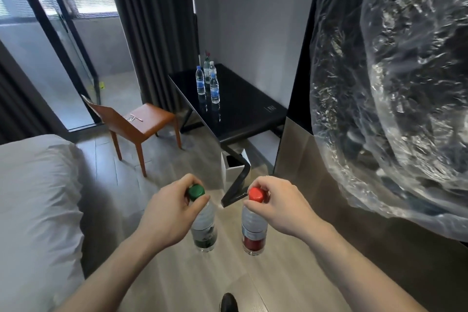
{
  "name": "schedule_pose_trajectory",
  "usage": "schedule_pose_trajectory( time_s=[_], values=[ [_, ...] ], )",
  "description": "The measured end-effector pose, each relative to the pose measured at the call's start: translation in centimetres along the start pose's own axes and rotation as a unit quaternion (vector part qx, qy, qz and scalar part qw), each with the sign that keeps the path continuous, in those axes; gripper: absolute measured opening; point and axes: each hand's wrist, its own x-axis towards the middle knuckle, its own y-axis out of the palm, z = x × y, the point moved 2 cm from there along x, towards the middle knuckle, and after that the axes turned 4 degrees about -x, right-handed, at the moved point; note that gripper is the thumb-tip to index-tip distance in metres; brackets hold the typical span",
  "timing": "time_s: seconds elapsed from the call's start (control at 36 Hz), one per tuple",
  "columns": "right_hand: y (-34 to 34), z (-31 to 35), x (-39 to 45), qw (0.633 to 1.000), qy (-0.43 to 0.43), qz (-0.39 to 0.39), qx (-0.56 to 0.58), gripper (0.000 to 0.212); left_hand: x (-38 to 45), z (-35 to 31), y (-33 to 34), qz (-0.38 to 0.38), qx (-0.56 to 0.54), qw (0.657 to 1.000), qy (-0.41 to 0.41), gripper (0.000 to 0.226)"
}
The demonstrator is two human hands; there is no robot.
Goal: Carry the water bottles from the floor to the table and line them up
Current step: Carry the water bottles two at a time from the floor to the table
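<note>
My left hand (168, 213) grips the neck of a green-capped water bottle (204, 228) with a green label. Beside it, my right hand (279, 206) holds a red-capped water bottle (254, 229) with a red label by its neck. Both bottles hang upright above the wooden floor in front of me. Further ahead stands the black glossy table (243, 109). Several clear bottles with blue labels (214, 88) stand close together near its far left corner, with a green-labelled one behind them.
An orange chair (141, 124) stands left of the table, with a small object on its seat. A white bed (38, 210) fills the left side. A dark panel covered in crinkled plastic wrap (395, 83) rises on the right. My shoe (228, 303) shows at the bottom.
</note>
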Motion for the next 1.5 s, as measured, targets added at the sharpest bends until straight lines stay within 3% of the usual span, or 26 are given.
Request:
schedule_pose_trajectory(
  time_s=[0.64,1.06,1.5],
  values=[
    [2.2,4.2,35.4,0.996,-0.078,0.036,0.022,0.023,27.3,12.5,-10.4,-0.102,0.039,0.991,-0.081,0.017],
    [6.3,10.7,54.0,1.0,-0.015,0.004,0.024,0.023,44.4,24.9,-18.3,-0.073,0.04,0.996,-0.035,0.019],
    [7.9,14.8,70.2,0.997,0.023,-0.009,0.074,0.022,60.0,33.1,-24.6,-0.078,0.043,0.996,-0.006,0.017]
  ],
)
